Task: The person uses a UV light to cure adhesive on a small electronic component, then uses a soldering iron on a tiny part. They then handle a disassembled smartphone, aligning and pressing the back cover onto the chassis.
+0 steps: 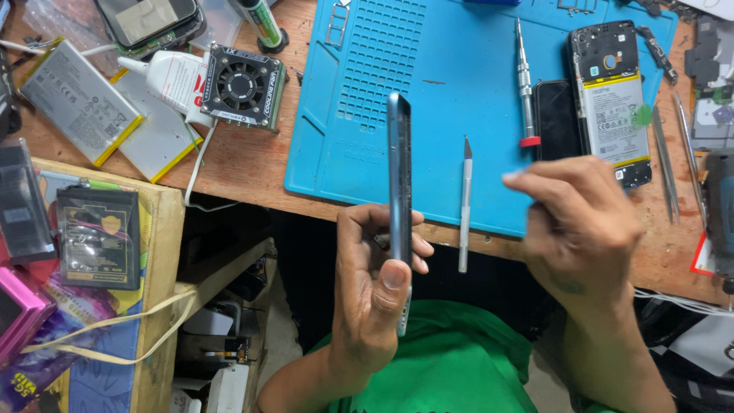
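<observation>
My left hand grips a thin blue-grey phone frame edge-on and upright, thumb pressed on its lower end, over the front edge of the blue work mat. My right hand hovers to the right with fingers bent and apart, holding nothing that I can see. A slim grey craft knife lies between the two hands, half on the mat, its handle sticking out past the table edge.
On the mat lie a screwdriver with a red collar, a dark phone screen and an opened phone with its battery showing. Tweezers lie at right. A small fan, glue bottle and loose batteries sit at left.
</observation>
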